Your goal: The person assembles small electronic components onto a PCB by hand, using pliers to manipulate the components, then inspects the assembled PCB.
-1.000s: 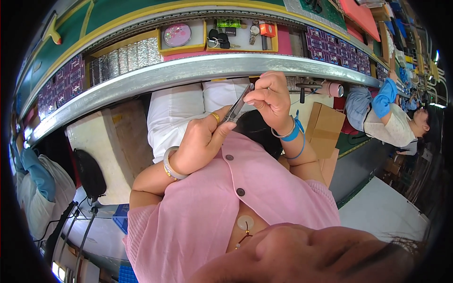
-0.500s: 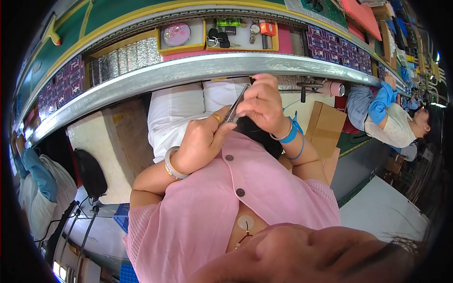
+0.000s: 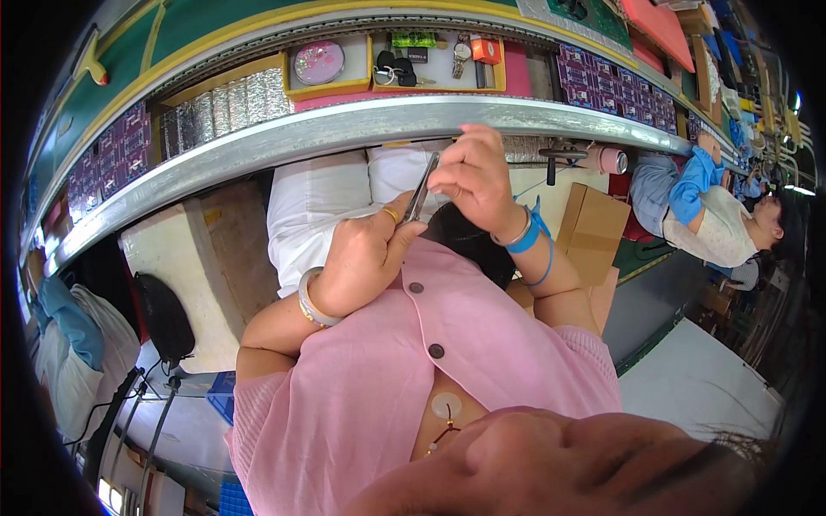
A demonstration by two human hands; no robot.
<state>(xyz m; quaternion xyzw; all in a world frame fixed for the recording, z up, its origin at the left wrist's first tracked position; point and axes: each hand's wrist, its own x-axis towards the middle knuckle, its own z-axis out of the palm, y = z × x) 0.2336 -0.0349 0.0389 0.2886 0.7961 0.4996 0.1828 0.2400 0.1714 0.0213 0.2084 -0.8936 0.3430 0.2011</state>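
My left hand (image 3: 361, 258) is closed round a pair of slim silver metal tweezers (image 3: 420, 193), gripped between thumb and fingers over my lap. The tweezers point up and away, their far end beside my right hand. My right hand (image 3: 473, 181) is held just right of the tweezers with its fingers curled and the thumb against the index finger. Whether anything small sits in that pinch, I cannot make out. A blue band is on my right wrist, and a pale bangle circles the left one.
Ahead runs a metal bench rail (image 3: 387, 120). Beyond it lie purple circuit boards (image 3: 615, 86), a yellow-edged tray (image 3: 443, 73) with keys and a watch, and a round pink-lidded case (image 3: 318, 63). A cardboard box (image 3: 592, 232) stands right. Co-workers sit at both sides.
The tweezers have tilted more upright and swung slightly left. My right fingers have shifted a little left, and more of the tweezers shows between the hands.
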